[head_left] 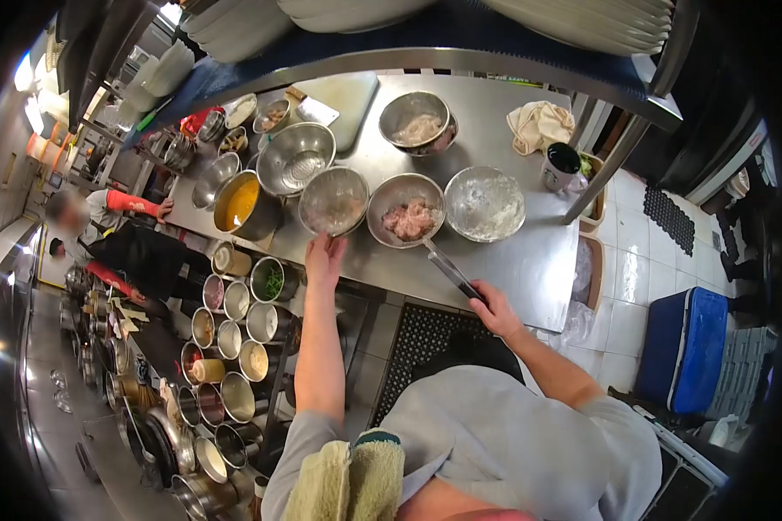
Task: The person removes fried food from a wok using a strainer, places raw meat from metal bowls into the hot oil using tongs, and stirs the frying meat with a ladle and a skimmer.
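Note:
My right hand (493, 308) is closed around the dark grip of a long-handled metal strainer (375, 215). Pale pink raw meat pieces (411, 220) lie in it, and it rests at or just above the steel counter. At the near rim of a metal bowl (318, 195), my left hand (324, 256) grips the edge with its fingers. Some cloudy residue shows inside that bowl. Right of the strainer stands a bowl of white flour (487, 207). Farther back, another bowl (415, 122) holds pale raw meat.
A pot of orange liquid (248, 204), a perforated bowl (296, 159) and a cleaver (317, 111) are at the left. A cloth (540, 128) and dark cup (562, 162) sit at the right. An overhead shelf (460, 59) carries plates. A co-worker (130, 230) stands left.

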The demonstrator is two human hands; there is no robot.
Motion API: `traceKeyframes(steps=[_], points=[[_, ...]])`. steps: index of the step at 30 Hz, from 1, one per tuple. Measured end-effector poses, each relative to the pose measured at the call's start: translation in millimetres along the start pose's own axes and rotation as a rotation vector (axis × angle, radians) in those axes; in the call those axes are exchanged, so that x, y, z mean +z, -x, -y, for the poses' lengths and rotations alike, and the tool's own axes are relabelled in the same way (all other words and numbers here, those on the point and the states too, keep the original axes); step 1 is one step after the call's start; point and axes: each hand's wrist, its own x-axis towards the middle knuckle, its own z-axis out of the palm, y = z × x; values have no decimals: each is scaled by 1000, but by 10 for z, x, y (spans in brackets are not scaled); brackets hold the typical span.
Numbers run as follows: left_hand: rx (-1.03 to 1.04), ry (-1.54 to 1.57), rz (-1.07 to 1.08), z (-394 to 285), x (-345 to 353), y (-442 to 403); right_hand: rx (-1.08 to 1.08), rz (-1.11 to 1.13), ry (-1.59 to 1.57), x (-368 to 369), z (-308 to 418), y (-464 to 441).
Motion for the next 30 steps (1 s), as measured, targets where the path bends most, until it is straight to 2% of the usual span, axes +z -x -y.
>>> traceKeyframes(steps=[2, 4, 9, 11, 13, 14, 16, 18, 19, 21, 23, 24, 25, 26, 28, 29, 30], points=[[-28, 14, 0, 147, 185, 196, 5, 30, 3, -23, 12, -18], [-118, -221, 13, 411, 328, 409, 28, 57, -37, -54, 67, -56], [-151, -316, 34, 689, 708, 816, 51, 104, -122, -79, 52, -35], [-170, -315, 59, 751, 721, 852, 442, -76, -739, -101, 31, -87], [-166, -291, 36, 766, 761, 817, 284, -192, -691, -324, 195, -515], [-172, -276, 32, 778, 780, 806, 210, -158, -647, -531, 378, -845], [-157, -257, -41, 791, 843, 700, 248, -103, -499, -817, 546, -1461], [-190, -91, 37, 756, 856, 652, 369, -61, -456, -913, 738, -1872], [-183, -83, 13, 730, 857, 680, 361, -34, -447, -895, 800, -1919], [-177, -66, -11, 658, 738, 894, 343, 156, -412, -811, 894, -1919], [-183, -33, -72, 802, 291, 1142, 298, 358, -12, -696, 809, -1772], [-144, 9, -122, 756, 125, 1374, 220, 394, 86, -562, 720, -1634], [-105, 33, -174, 680, -30, 1669, -191, 391, 221, -385, 600, -1539], [-69, 60, -238, 623, -198, 1961, -219, 478, 213, -243, 707, -1491], [37, 29, -391, 503, -625, 2525, -82, 749, 346, 148, 1052, -1378], [96, -4, -467, 458, -836, 2779, -115, 839, 341, 374, 1129, -1364], [210, -47, -539, 335, -938, 3055, -289, 875, 329, 606, 1210, -1344]])
